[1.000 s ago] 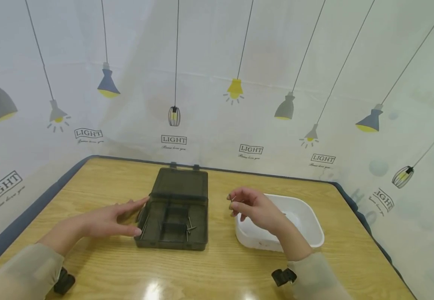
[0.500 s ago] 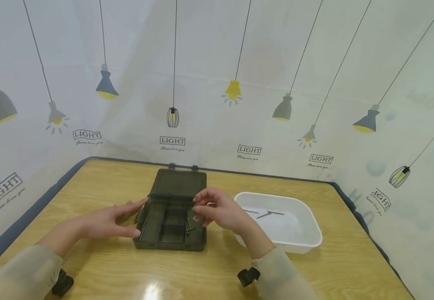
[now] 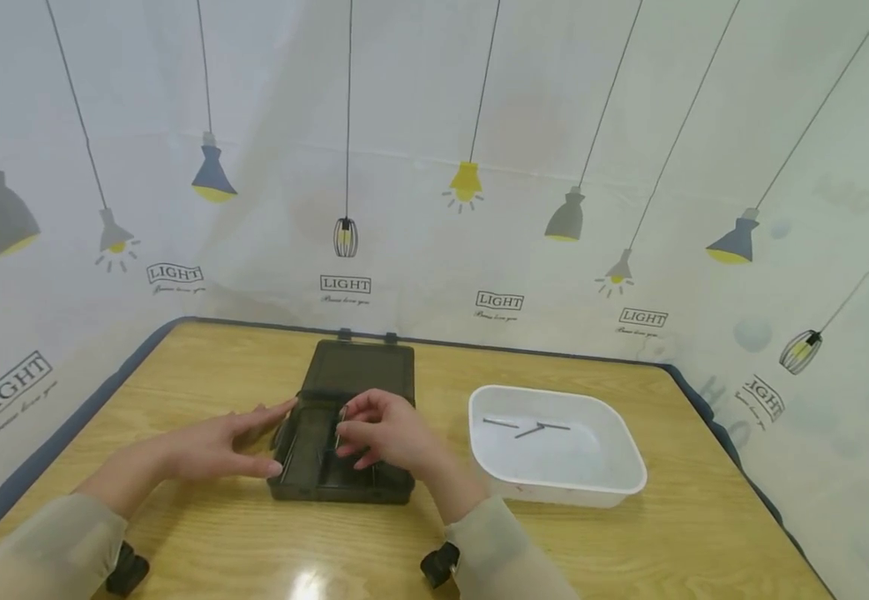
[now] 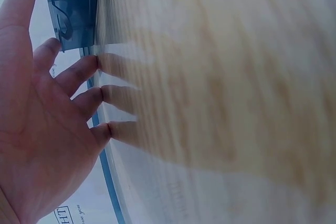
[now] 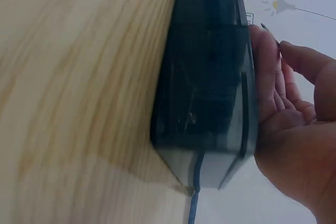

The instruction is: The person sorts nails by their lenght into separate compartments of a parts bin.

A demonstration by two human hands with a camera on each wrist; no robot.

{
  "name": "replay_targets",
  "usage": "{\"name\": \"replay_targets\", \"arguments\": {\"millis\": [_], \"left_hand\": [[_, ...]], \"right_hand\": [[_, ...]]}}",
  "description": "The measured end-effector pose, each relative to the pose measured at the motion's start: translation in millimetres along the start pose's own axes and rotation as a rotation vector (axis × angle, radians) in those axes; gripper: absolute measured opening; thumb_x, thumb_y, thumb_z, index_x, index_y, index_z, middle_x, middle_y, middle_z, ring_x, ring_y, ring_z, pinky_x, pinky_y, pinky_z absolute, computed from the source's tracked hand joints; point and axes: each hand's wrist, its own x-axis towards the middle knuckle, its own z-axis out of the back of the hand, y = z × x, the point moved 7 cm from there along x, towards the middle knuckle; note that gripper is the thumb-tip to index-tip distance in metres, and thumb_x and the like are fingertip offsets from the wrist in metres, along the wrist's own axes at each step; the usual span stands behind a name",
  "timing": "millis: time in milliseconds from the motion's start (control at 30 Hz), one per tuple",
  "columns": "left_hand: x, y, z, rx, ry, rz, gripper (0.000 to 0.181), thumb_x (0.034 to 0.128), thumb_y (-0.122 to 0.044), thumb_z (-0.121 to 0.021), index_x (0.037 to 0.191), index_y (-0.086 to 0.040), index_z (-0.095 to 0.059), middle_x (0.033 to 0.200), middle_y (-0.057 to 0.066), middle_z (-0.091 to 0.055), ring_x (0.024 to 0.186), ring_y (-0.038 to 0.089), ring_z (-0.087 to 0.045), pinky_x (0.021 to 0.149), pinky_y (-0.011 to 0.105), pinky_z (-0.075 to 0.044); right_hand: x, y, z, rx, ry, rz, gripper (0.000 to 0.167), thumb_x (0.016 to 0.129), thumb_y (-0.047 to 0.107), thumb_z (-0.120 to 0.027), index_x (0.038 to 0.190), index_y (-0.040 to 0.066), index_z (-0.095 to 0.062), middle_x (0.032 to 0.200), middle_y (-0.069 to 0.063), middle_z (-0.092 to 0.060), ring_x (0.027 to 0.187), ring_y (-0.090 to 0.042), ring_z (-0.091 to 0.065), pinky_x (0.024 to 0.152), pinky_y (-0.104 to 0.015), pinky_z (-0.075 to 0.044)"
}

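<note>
A dark translucent plastic box (image 3: 302,450), divided into compartments, lies with its lid (image 3: 362,365) folded back. Over its middle, my right hand (image 3: 397,435) pinches a thin metal nail (image 3: 341,425) between thumb and index finger; the nail's dark tip (image 5: 265,27) shows in the right wrist view. My left hand (image 3: 197,446) is at the box's left side, fingers extended, thumb tip near the front left corner. Its other fingertips rest on the table in the left wrist view. Some thin metal pieces (image 5: 190,114) show through the box wall; the right hand partly hides the compartments.
A white tray (image 3: 565,493) stands right of the box, with a few nails (image 3: 500,422) on its bottom. Both are on a wood-grain table (image 3: 217,542) with a dark blue edge. A printed cloth (image 3: 419,108) hangs behind.
My right hand has moved left from over the white tray to above the box, carrying the nail. The tray's contents are now uncovered. My left hand has stayed beside the box.
</note>
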Motion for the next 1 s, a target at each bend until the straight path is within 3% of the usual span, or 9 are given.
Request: {"name": "replay_targets", "arguments": {"millis": [200, 467, 600, 767, 1000], "left_hand": [[1.2, 0.8, -0.5, 0.008, -0.003, 0.005, 0.094, 0.1006, -0.059, -0.074, 0.176, -0.04, -0.022, 0.18, 0.031, -0.017, 0.164, 0.062, -0.015, 0.119, 0.089, -0.022], [2.4, 1.3, -1.7, -0.006, 0.015, 0.014, 0.094, 0.1008, -0.058, -0.075, 0.177, -0.039, -0.022, 0.181, 0.029, -0.016, 0.165, 0.06, -0.014, 0.12, 0.088, -0.024], [1.6, 0.5, -1.7, -0.017, 0.023, 0.015, 0.094, 0.1013, -0.057, -0.074, 0.177, -0.038, -0.021, 0.181, 0.028, -0.016, 0.166, 0.059, -0.013, 0.119, 0.088, -0.023], [0.7, 0.0, -1.0, -0.014, 0.016, 0.014, 0.094, 0.1015, -0.058, -0.074, 0.177, -0.039, -0.021, 0.181, 0.028, -0.016, 0.166, 0.059, -0.013, 0.12, 0.088, -0.021], [-0.4, -1.1, -0.5, 0.003, -0.01, -0.011, 0.096, 0.1003, -0.06, -0.074, 0.177, -0.037, -0.021, 0.181, 0.026, -0.02, 0.166, 0.058, -0.014, 0.123, 0.088, -0.013]], "right_hand": [[6.8, 1.6, -10.9, -0.081, -0.043, -0.008, 0.009, 0.105, 0.016, -0.075, 0.111, 0.011, -0.071, 0.097, -0.006, -0.081, 0.061, -0.013, -0.07, 0.047, -0.022, -0.041], [7.8, 0.5, -16.7, -0.142, -0.052, -0.029, 0.014, 0.105, 0.018, -0.075, 0.116, 0.01, -0.075, 0.096, 0.001, -0.082, 0.061, -0.015, -0.068, 0.054, -0.024, -0.046], [5.5, 2.2, -13.0, -0.172, -0.053, -0.002, 0.019, 0.103, 0.021, -0.077, 0.118, 0.01, -0.077, 0.1, -0.006, -0.082, 0.063, -0.015, -0.068, 0.058, -0.026, -0.048], [-3.1, 9.2, 1.1, -0.199, -0.04, 0.043, 0.024, 0.104, 0.024, -0.076, 0.122, 0.007, -0.078, 0.109, -0.02, -0.08, 0.068, -0.019, -0.071, 0.062, -0.03, -0.054], [-30.4, 22.6, 45.6, -0.255, 0.0, 0.035, 0.025, 0.107, 0.027, -0.073, 0.126, 0.01, -0.074, 0.11, -0.014, -0.076, 0.08, -0.023, -0.073, 0.065, -0.029, -0.053]]}}
